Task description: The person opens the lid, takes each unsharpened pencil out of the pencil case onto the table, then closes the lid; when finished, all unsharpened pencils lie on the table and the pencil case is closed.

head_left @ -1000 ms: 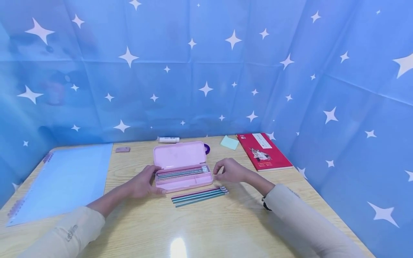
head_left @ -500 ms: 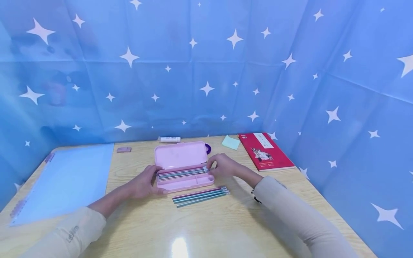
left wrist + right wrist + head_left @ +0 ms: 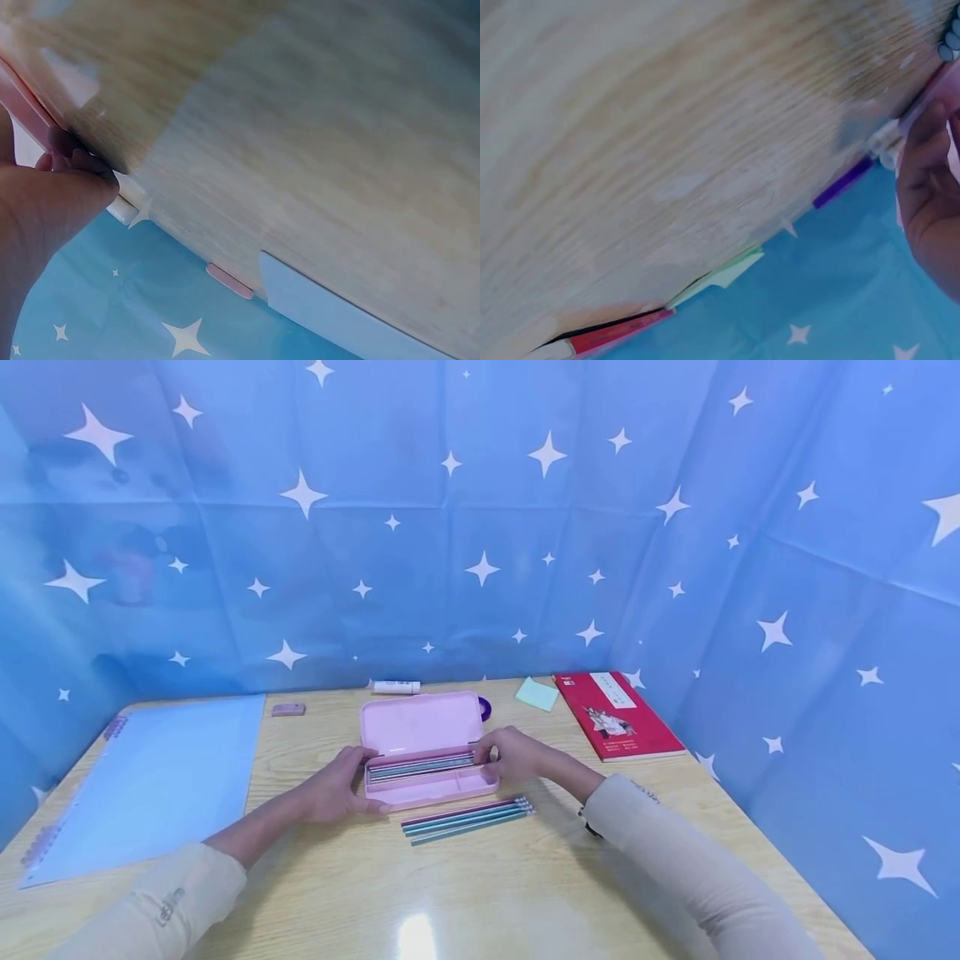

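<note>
Pencil case (image 3: 422,724) between both hands (image 3: 330,789) (image 3: 517,755)

Arms (image 3: 258,829) reach forward, left thumb (image 3: 371,807) and fingers (image 3: 362,752) parted, right fingers (image 3: 486,745) bent.

No text can be read, even on the red book (image 3: 618,717).

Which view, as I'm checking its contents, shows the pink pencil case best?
Head view: the open pink pencil case shows nearly whole, pencils inside. The left wrist view catches only part beside the left hand; the right wrist view, part by the right hand.
</note>
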Available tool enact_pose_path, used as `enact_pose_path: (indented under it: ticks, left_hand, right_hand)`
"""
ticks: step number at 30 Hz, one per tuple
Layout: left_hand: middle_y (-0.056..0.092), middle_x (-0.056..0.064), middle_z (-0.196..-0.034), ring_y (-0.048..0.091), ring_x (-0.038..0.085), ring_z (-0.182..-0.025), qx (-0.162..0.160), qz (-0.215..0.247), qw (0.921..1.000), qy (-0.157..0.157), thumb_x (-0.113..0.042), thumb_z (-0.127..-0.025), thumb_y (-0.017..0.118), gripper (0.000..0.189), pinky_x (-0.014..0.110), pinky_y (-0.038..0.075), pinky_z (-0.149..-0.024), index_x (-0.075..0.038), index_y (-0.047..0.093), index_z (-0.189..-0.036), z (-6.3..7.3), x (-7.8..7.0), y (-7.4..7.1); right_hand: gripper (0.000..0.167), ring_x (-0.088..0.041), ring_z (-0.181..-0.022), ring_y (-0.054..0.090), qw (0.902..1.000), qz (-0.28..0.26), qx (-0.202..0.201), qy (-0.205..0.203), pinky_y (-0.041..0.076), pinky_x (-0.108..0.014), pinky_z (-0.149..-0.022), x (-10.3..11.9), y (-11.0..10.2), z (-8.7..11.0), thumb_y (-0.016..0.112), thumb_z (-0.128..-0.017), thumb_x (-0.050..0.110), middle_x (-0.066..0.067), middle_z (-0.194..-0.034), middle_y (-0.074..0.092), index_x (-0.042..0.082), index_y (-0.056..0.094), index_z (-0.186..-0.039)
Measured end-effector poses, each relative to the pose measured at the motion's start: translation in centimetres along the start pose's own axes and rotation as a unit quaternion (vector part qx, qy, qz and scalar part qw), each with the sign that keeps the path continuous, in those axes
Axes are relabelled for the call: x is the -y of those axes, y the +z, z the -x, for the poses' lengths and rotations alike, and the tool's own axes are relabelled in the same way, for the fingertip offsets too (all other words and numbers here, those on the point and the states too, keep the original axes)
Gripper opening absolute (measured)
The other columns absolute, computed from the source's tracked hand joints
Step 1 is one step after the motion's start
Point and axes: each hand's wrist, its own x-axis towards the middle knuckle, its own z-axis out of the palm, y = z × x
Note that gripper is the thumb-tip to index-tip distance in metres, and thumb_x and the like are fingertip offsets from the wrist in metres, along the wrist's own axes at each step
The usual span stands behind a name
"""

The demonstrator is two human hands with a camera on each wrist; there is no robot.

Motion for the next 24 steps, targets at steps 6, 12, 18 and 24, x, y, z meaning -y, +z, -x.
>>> enact_pose_path:
  ticks: [6, 12, 18, 24]
  left_hand:
    - [0.041, 0.018, -0.140, 0.037, 0.038, -0.138, 0.002, -0.005, 1.0000, 0.002, -0.054, -0.074, 0.083, 0.103, 0.053, 0.025, -0.117, 0.001, 0.034, -0.146, -0.03, -0.16, 0.20]
    - [0.040, 0.020, -0.140, 0.037, 0.039, -0.137, -0.002, -0.016, 0.9998, 0.008, -0.054, -0.074, 0.082, 0.103, 0.053, 0.026, -0.117, 0.003, 0.034, -0.145, 0.01, -0.26, 0.19]
    - [0.041, 0.020, -0.140, 0.037, 0.039, -0.137, -0.004, -0.022, 0.9997, 0.005, -0.054, -0.075, 0.082, 0.103, 0.054, 0.025, -0.117, 0.003, 0.034, -0.145, 0.01, -0.20, 0.14]
    - [0.041, 0.020, -0.140, 0.036, 0.040, -0.138, -0.003, -0.013, 0.9999, 0.005, -0.053, -0.075, 0.082, 0.103, 0.054, 0.025, -0.117, 0.004, 0.033, -0.145, 0.16, -0.29, 0.09]
  right_hand:
    - [0.012, -0.014, -0.085, 0.056, 0.9998, -0.013, 0.013, 0.009, 0.049, -0.031, -0.080, 0.06, 0.22, 0.18, 0.068, -0.092, 0.003, 0.005, -0.091, 0.064, 0.011, 0.071, -0.101]
    - [0.010, -0.013, -0.084, 0.054, 0.9996, -0.004, 0.020, -0.022, 0.049, -0.028, -0.077, -0.13, 0.17, 0.22, 0.065, -0.094, 0.002, 0.003, -0.091, 0.061, 0.009, 0.067, -0.101]
    - [0.005, -0.013, -0.081, 0.055, 0.9995, -0.003, 0.012, -0.029, 0.050, -0.027, -0.075, -0.13, 0.13, 0.25, 0.064, -0.096, 0.006, 0.004, -0.090, 0.062, 0.009, 0.066, -0.100]
    - [0.007, -0.013, -0.085, 0.057, 0.9998, -0.011, -0.003, -0.017, 0.051, -0.026, -0.075, -0.01, -0.24, 0.41, 0.064, -0.097, 0.009, 0.004, -0.094, 0.064, 0.009, 0.067, -0.103]
